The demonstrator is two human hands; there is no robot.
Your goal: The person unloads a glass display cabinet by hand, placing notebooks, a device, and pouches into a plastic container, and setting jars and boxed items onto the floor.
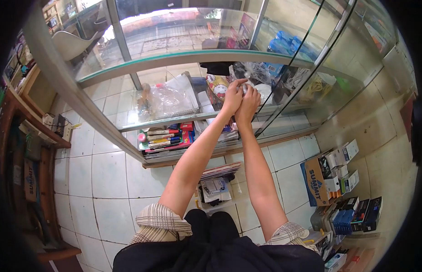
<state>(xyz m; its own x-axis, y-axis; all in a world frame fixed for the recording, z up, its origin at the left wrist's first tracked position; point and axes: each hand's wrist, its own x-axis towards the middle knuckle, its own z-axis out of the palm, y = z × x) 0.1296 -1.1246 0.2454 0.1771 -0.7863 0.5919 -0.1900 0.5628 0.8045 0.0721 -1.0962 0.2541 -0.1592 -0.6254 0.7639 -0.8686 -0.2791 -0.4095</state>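
Both my hands reach into the middle shelf of a glass display cabinet (184, 57), close together and partly overlapping. My left hand (233, 96) has its fingers bent over a clear plastic item. Beside it, my right hand (249, 105) curls around the same crinkled plastic (245, 87), whose contents I cannot make out. Just left of the hands lies a yellow and red package with a cartoon face (218, 86). Behind them are clear plastic bags (252, 70) and a black item (216, 68).
Markers (163, 137) and papers fill the lower shelf. A plastic-wrapped pack (172, 97) lies to the left. On the floor stand a container of papers (214, 188) and a "SUMMIT" box (316, 181). Sliding glass edges rise right of my hands.
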